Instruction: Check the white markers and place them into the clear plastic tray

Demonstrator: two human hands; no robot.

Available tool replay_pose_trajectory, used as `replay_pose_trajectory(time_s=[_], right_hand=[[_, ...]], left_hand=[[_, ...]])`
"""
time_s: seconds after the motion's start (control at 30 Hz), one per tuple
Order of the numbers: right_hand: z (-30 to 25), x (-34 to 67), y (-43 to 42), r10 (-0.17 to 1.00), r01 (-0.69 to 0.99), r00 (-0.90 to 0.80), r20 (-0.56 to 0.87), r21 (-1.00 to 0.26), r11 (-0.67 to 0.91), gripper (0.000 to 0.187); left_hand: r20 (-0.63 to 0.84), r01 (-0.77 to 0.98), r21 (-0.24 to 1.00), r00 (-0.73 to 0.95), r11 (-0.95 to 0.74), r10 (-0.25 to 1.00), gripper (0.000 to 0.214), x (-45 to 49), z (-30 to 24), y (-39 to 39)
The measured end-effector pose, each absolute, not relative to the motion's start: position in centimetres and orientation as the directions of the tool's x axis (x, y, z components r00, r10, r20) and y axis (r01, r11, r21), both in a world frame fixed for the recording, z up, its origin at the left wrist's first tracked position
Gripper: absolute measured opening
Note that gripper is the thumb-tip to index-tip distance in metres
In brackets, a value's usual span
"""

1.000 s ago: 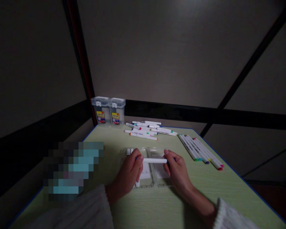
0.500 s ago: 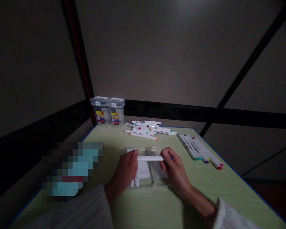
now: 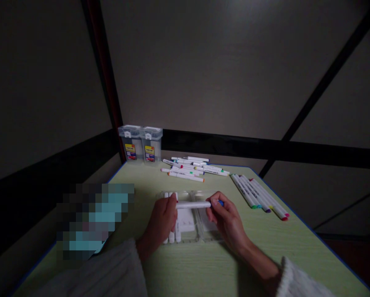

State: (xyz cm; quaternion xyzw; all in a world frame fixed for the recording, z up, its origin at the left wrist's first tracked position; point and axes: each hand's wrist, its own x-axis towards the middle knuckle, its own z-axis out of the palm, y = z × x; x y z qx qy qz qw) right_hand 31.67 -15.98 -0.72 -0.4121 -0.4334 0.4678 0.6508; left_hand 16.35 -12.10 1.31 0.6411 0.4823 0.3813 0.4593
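A white marker (image 3: 193, 205) with a blue end is held level between my two hands. My left hand (image 3: 160, 218) is closed on its left end, and the thumb and fingers of my right hand (image 3: 226, 216) pinch the blue end. Below the marker, an open clear plastic case (image 3: 199, 225) lies on the table, with a few white markers (image 3: 178, 231) side by side in its left part. My left hand covers some of those markers. A paler sheet or surface shows inside the case.
A loose pile of white markers (image 3: 188, 176) lies at the back. A row of markers (image 3: 259, 192) with coloured ends lies at the right. Two lidded clear boxes (image 3: 152, 148) stand at the back left. A blurred-out turquoise object (image 3: 106, 214) lies at the left. The table (image 3: 185, 272) has a blue edge.
The marker has turned slightly between my hands, and more of its blue end shows by my right fingers. The view has shifted a little; the other things lie as before.
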Motion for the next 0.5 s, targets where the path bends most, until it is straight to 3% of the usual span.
replay_pose_trajectory(time_s=[0.23,0.5], right_hand=[[-0.43,31.85,-15.82,0.961,-0.132,0.23,0.15,-0.974,0.184,0.038],[-0.62,32.1,-15.65,0.966,-0.108,0.229,0.123,-0.983,0.151,0.042]], left_hand=[[0.069,0.246,0.96,0.239,-0.13,0.968,0.047,16.4,1.26,-12.25],[0.077,0.253,0.957,0.251,-0.142,0.965,0.05,16.45,0.74,-12.32]])
